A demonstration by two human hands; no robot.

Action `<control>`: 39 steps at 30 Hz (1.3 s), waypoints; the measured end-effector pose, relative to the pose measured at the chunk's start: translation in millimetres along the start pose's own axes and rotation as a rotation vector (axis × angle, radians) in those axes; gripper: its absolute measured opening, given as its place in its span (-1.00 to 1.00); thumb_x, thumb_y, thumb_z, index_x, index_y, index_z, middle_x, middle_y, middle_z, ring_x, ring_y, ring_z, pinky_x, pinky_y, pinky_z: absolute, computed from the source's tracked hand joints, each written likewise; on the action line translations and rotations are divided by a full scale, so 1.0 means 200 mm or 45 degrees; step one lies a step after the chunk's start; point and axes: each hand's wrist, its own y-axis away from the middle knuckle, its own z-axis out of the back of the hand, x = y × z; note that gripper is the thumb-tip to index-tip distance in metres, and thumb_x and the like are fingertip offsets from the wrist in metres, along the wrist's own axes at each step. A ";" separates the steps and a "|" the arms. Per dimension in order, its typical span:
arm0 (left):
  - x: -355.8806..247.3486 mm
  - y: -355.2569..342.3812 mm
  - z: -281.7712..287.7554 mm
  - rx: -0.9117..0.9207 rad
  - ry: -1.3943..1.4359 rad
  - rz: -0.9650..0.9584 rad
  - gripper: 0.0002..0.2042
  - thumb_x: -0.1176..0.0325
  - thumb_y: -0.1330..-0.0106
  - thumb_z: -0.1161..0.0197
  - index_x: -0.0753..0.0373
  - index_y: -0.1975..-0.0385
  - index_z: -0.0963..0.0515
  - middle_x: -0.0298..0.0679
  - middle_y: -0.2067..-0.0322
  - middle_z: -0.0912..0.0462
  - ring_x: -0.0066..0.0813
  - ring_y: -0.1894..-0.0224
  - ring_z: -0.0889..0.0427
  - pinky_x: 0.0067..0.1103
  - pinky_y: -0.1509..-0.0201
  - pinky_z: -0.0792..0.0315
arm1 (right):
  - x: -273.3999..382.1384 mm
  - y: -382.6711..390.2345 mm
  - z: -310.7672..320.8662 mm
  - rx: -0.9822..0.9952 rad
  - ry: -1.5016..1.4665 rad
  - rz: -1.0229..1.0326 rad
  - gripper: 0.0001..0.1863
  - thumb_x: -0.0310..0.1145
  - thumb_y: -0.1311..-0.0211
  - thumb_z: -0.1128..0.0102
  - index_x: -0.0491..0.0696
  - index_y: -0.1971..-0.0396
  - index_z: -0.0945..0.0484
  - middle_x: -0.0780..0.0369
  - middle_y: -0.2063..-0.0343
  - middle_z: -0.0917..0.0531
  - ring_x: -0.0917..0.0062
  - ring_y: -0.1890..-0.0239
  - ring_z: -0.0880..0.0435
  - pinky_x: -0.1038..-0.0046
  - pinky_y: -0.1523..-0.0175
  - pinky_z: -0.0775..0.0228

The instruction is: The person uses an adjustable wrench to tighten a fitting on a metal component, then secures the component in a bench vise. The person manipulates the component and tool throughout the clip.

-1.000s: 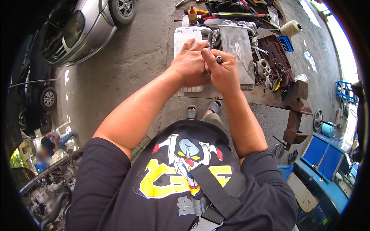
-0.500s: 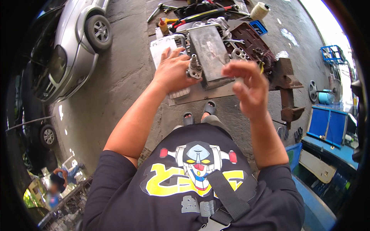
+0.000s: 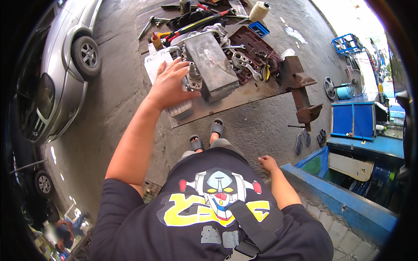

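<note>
My left hand [image 3: 167,87] is closed round a metal fitting with a stepped shaft [image 3: 193,78], between a white plastic panel [image 3: 152,65] and a flat grey metal housing [image 3: 204,54] on the metal-topped workbench [image 3: 244,104]. A maroon tool case [image 3: 238,40] holding wrenches [image 3: 252,74] lies right of the housing. My right hand [image 3: 268,163] hangs low by my side, right of my body, with loosely bent fingers apart and nothing visible in them.
A rusty vise [image 3: 300,69] sticks out at the bench's right corner. A silver car [image 3: 65,78] stands left. Blue cabinets [image 3: 352,119] and a blue trough [image 3: 339,191] are at right, sandals [image 3: 305,139] beside them. Another person [image 3: 65,230] is at lower left.
My right hand has let go of the fitting and dropped to my right side. My left hand still holds the fitting. The view has shifted, showing more of the right side.
</note>
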 end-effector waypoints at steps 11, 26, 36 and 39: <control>0.72 0.59 -0.35 -0.992 0.917 0.637 -0.31 -0.02 -0.57 -0.37 0.34 -0.51 -0.43 0.06 -0.42 -0.53 -0.14 -0.42 -0.57 -0.27 -0.50 -0.46 | 0.01 -0.04 -0.04 -0.078 -0.035 0.064 -0.56 -0.07 -0.44 -0.49 -0.13 -0.05 -0.79 0.09 0.08 -0.88 0.34 0.12 -0.88 0.26 0.01 -0.71; 0.30 2.29 -1.63 0.698 0.763 1.560 -0.30 -0.13 -0.40 -0.48 0.26 -0.37 -0.64 0.06 -0.28 -0.75 -0.05 -0.34 -0.72 -0.27 -0.44 -0.54 | 0.90 -0.31 0.13 0.145 0.525 0.689 -0.51 -0.01 -0.41 -0.48 -0.11 -0.09 -0.79 0.01 0.01 -0.87 0.15 -0.04 -0.86 0.19 -0.17 -0.66; -0.27 2.13 -1.56 -0.370 1.359 2.273 -0.52 0.11 -0.56 -0.43 0.25 -0.33 -0.62 -0.24 -0.07 -0.78 -0.49 -0.01 -0.73 -0.56 0.11 -0.57 | 1.60 -0.17 -0.17 1.056 1.176 1.298 -0.48 0.16 -0.44 -0.37 0.02 -0.07 -0.81 0.04 -0.04 -0.84 0.06 -0.16 -0.79 0.11 -0.27 -0.58; -0.53 1.97 -1.60 -0.495 1.403 2.156 -0.49 0.13 -0.56 -0.43 0.26 -0.38 -0.59 -0.16 -0.17 -0.76 -0.41 -0.08 -0.74 -0.49 -0.06 -0.65 | 1.71 -0.12 -0.26 1.137 1.400 1.395 -0.44 0.19 -0.40 -0.39 0.02 -0.10 -0.80 0.04 -0.04 -0.84 0.06 -0.17 -0.78 0.10 -0.30 -0.57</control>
